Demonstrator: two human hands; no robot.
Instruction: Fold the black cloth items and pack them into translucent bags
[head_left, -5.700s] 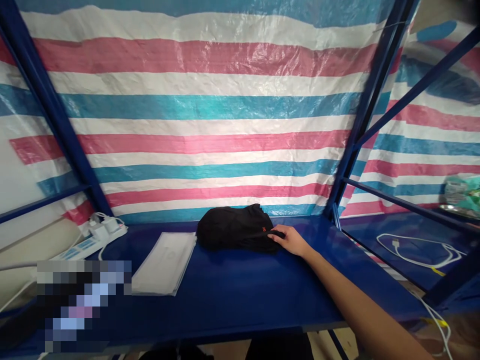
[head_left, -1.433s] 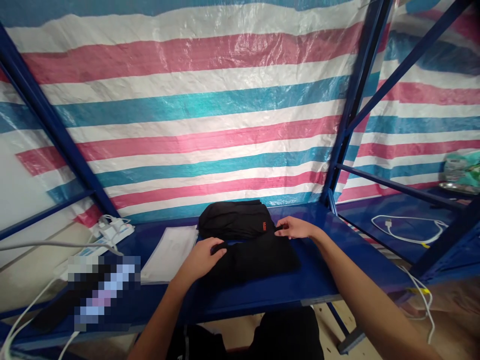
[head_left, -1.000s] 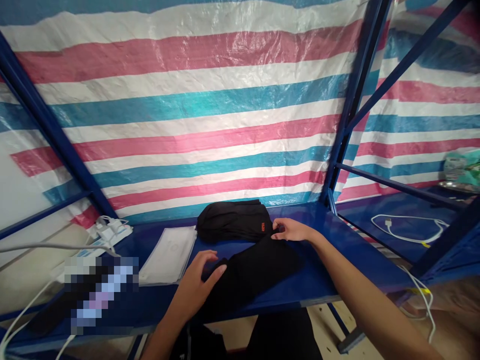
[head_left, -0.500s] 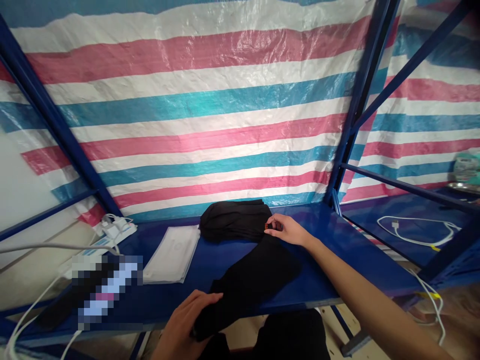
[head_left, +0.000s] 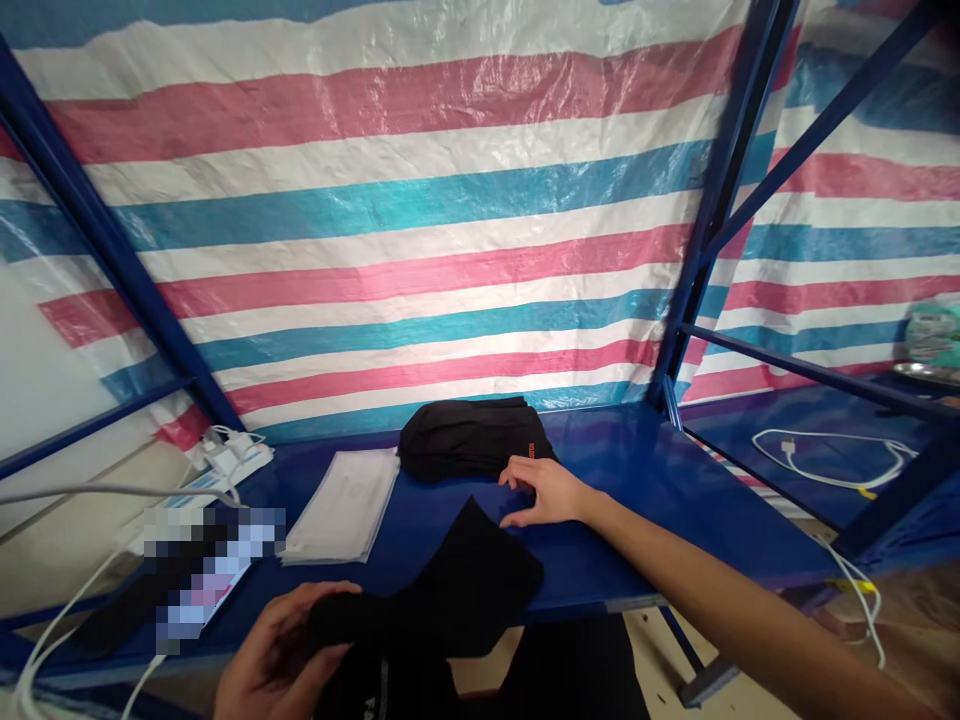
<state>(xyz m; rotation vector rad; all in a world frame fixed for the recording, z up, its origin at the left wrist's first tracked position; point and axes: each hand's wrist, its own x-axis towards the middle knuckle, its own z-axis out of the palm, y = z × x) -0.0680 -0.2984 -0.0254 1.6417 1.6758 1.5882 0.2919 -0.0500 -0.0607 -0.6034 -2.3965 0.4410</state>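
Note:
My left hand (head_left: pixel 274 655) is closed on one end of a black garment (head_left: pixel 457 590), which trails from the blue shelf (head_left: pixel 637 480) over its front edge toward me. My right hand (head_left: pixel 544 490) rests open on the shelf, fingers curved and holding nothing, just in front of a folded stack of black garments (head_left: pixel 469 450) with a small orange label. The stack sits at the back of the shelf, against the striped tarp.
A pile of flat white bags (head_left: pixel 341 490) lies left of the stack. A white power strip (head_left: pixel 225 460) with plugs and cables sits at the far left. A white cable (head_left: pixel 832 455) is coiled on the shelf to the right. Blue frame posts (head_left: pixel 705 240) stand on both sides.
My left hand has pulled one black garment off the stack and toward me, over the shelf's front edge. My right hand let go of the stack and moved slightly forward.

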